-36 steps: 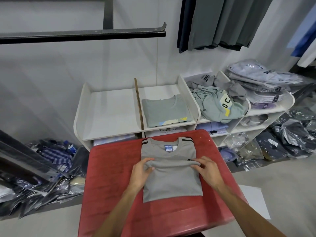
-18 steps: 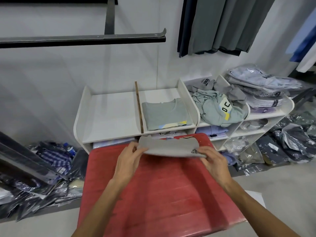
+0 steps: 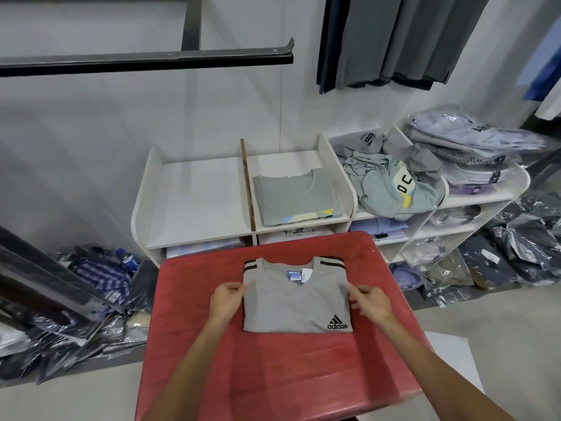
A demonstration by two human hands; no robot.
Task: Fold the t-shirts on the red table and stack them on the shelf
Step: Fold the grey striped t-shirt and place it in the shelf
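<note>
A grey t-shirt (image 3: 296, 302) lies folded on the red table (image 3: 273, 375), front side up, with its collar label toward the shelf and a black logo at its near right corner. My left hand (image 3: 227, 302) pinches its left edge and my right hand (image 3: 368, 302) pinches its right edge. Beyond the table stands the white shelf (image 3: 197, 205). Its middle top compartment holds one folded grey-green t-shirt (image 3: 293, 196), and its left compartment holds nothing.
A heap of unfolded shirts (image 3: 394, 183) fills the shelf's right compartment, beside a stack of bagged shirts (image 3: 473, 147). Plastic-wrapped clothes (image 3: 76, 299) crowd the floor left and right. A black rail (image 3: 145, 59) and hanging garments (image 3: 394, 41) are overhead.
Both hands lifted the folded grey t-shirt off the table, turned it over and laid it back down with its front and logo up.
</note>
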